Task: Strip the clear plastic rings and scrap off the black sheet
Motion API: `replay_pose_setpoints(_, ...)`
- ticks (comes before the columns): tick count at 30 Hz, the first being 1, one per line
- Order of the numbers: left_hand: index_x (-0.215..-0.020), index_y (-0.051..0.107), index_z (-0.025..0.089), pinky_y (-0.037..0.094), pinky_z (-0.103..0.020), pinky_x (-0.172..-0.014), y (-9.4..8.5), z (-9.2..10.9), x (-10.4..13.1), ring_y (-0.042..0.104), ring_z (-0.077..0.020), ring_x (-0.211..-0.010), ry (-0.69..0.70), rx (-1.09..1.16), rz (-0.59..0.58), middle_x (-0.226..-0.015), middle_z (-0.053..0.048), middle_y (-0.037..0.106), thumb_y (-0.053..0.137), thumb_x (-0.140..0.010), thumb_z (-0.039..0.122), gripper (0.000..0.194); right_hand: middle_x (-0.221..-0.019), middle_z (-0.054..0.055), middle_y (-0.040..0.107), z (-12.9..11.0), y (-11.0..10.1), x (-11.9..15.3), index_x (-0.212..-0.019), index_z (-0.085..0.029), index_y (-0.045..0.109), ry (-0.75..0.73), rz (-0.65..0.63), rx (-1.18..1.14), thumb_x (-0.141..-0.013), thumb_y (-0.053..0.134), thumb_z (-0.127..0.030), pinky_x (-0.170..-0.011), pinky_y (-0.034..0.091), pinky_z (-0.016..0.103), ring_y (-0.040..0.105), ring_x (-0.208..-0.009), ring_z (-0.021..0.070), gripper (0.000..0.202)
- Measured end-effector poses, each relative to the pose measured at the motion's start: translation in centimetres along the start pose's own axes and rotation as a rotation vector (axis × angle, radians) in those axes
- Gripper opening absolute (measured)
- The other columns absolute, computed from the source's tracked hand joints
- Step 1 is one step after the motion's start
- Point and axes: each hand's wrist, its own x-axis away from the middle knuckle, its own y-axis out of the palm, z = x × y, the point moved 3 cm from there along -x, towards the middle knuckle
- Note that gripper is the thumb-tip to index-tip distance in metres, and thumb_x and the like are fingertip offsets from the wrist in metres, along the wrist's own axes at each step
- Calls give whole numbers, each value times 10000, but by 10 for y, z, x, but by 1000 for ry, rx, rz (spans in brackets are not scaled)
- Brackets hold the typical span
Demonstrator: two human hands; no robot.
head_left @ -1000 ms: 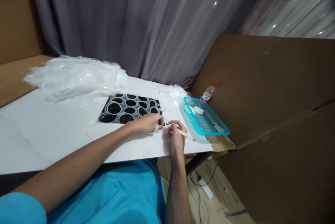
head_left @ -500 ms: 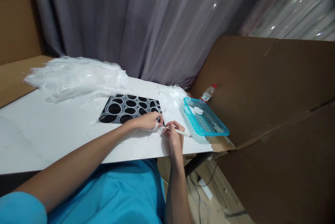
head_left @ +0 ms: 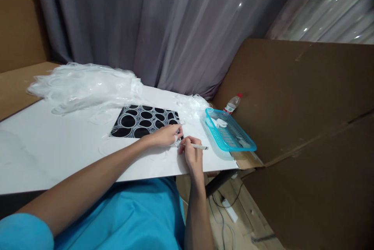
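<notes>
My right hand (head_left: 193, 152) is closed around a slim white pen-like tool (head_left: 200, 147), whose back end points to the right. The tool's tip is too small to make out among the fingers. Close beside it, my left hand (head_left: 167, 135) lies over the lower right corner of a black sheet (head_left: 146, 115) patterned with white-grey rings. Its fingers are bent and pinched together, and what they hold is hidden. Thin white, see-through scraps (head_left: 177, 141) show around the left fingertips.
A large heap of clear white film pieces (head_left: 93, 86) lies at the back left of the white table (head_left: 58, 145). A smaller heap (head_left: 193, 106) sits behind my hands. To the right are a blue basket (head_left: 248, 149) with white items inside, a bottle (head_left: 232, 104) and cardboard walls (head_left: 304, 98).
My right hand has shifted slightly left, nearer the left hand, and the white tool has moved with it and lies flatter. My left hand has barely moved.
</notes>
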Motion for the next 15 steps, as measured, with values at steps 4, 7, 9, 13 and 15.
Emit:
replay_pose_setpoints(4,-1028,633,218,385,-315,-686,1,-3,-4,546,-182,-684,3,72,77,-777,-16,659,634,-995,353,139,-474,-33,562,1,1,-1,-677,-281,694,32,-33,36,-918,648,-346,-550,410,319,560,-526,227,254)
replay_pose_setpoints(7,-1037,596,220,381,-293,-633,1,-7,-9,518,-164,-623,-11,159,147,-715,9,614,608,-1023,399,180,-470,-33,558,1,0,-1,-666,-284,687,23,-29,44,-914,646,-345,-552,399,321,553,-527,229,259)
replay_pose_setpoints(9,-1049,570,227,359,-274,-581,-2,-8,-13,482,-148,-564,-12,225,205,-666,33,578,588,-1041,438,212,-482,-27,572,0,0,-1,-658,-286,679,21,-27,61,-913,647,-336,-555,391,325,558,-540,234,262)
replay_pose_setpoints(13,-1078,521,243,308,-243,-501,-19,-2,-18,400,-115,-462,16,352,347,-609,73,530,591,-1048,531,299,-515,-14,597,-3,-1,0,-668,-291,684,3,-10,77,-911,640,-308,-570,393,336,579,-583,252,247)
replay_pose_setpoints(15,-1100,503,252,289,-231,-475,-31,0,-18,373,-103,-429,34,404,438,-600,91,509,591,-1049,571,335,-528,-6,605,-4,0,0,-671,-289,686,4,-10,79,-915,630,-298,-588,405,339,593,-608,257,251)
